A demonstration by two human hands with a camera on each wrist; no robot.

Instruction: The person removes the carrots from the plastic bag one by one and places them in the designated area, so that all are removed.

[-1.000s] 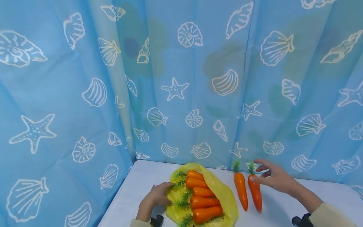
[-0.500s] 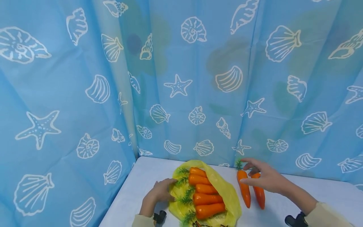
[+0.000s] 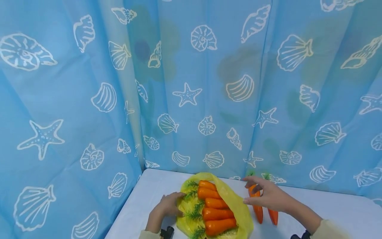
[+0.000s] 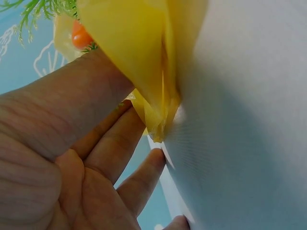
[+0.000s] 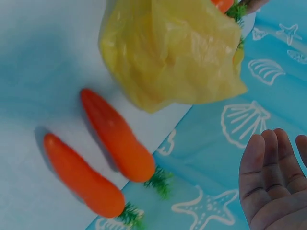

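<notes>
A yellow plastic bag (image 3: pixel 244 217) lies on its side on the white table, with several orange toy carrots (image 3: pixel 217 214) in its mouth, green tops facing left. My left hand (image 3: pixel 168 205) holds the bag's left edge; in the left wrist view the yellow film (image 4: pixel 139 43) runs between thumb and fingers and hides the thumb tip. My right hand (image 3: pixel 270 198) hovers between the bag and two loose carrots, fingers extended, holding nothing. Those loose carrots, one nearer (image 5: pixel 117 139) the bag and one farther (image 5: pixel 84 177), lie side by side on the table.
A white cloth-covered table (image 3: pixel 337 212) extends to the right. Behind and left of it hangs a blue curtain (image 3: pixel 185 66) printed with white shells and starfish. Small black wrist cameras sit at both wrists.
My right hand has moved left from the farther loose carrot, across the nearer one, to the bag's right side. The left hand stays at the bag's edge.
</notes>
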